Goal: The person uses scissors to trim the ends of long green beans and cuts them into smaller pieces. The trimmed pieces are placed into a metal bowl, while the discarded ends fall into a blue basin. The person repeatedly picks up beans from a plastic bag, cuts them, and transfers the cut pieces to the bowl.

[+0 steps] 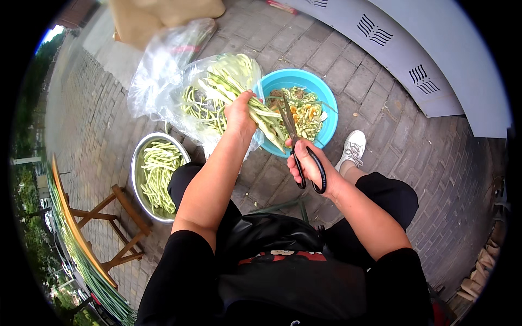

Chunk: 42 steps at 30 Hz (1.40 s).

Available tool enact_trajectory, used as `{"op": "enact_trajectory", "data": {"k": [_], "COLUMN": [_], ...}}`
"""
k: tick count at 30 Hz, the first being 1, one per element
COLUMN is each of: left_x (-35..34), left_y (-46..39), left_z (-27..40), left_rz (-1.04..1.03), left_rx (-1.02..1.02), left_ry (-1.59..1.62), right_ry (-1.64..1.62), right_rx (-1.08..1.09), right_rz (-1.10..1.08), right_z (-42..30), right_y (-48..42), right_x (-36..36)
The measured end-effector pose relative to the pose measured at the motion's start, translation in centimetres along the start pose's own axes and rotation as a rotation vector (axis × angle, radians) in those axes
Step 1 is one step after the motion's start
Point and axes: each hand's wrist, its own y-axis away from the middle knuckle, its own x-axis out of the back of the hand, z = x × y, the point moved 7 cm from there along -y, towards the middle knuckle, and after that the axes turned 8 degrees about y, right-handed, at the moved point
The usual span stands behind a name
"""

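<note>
My left hand (240,113) grips a bunch of long green beans (228,90), whose lower ends lean over the near rim of a blue plastic basin (329,95). In my right hand (312,161) is a pair of scissors (290,122) with black handles, its blades pointing over the basin, close to the bean ends. Cut bean ends and other scraps (306,114) lie in the basin. Behind my left hand, a clear plastic bag (163,85) holds more long beans (204,108). At the left, a steel bowl (137,185) contains many trimmed beans (161,175).
A wooden folding table (73,228) carries long green stalks (91,269) at the left edge. Grey brick paving (277,179) lies underneath. A vented metal cabinet (401,53) stands at upper right, and a tan sheet-like object (159,16) at the top. My white shoe (354,146) is beside the basin.
</note>
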Motion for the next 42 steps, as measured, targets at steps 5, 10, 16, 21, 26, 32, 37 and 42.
{"op": "enact_trajectory", "data": {"k": [5,10,16,21,26,32,37,42], "left_x": [0.1,-2.0,-2.4,-2.6,-1.3,-0.3,2.7,2.1], "left_y": [-0.6,1.5,1.7,1.6,0.7,-2.3,-5.4,-4.6], "left_z": [-1.2,-2.1,-2.4,-3.1,-2.8,-1.3,-0.2,0.1], "left_rz": [0.083,0.087,0.070,0.052,0.190,0.274,0.297,0.332], "left_rx": [-0.306,-0.395,-0.480,-0.432,-0.175,-0.121,-0.142,-0.171], "left_ry": [-0.098,-0.195,-0.213,-0.212,0.057,0.281,0.388,0.360], "right_ry": [-0.089,-0.130,-0.112,-0.117,-0.269,-0.193,-0.131,-0.153], "right_rx": [-0.114,-0.174,-0.176,-0.177,-0.068,0.139,-0.149,-0.183], "right_rz": [0.018,0.118,0.169,0.209,0.238,0.104,0.010,0.134], "right_z": [2.8,2.4,2.0,1.9,0.4,0.9,4.3,3.8], "right_y": [-0.4,-1.2,-1.5,-1.7,-1.1,1.3,2.6,1.4], "right_x": [-1.1,0.2,0.0,0.0,0.8,0.6,-1.8,-0.6]}}
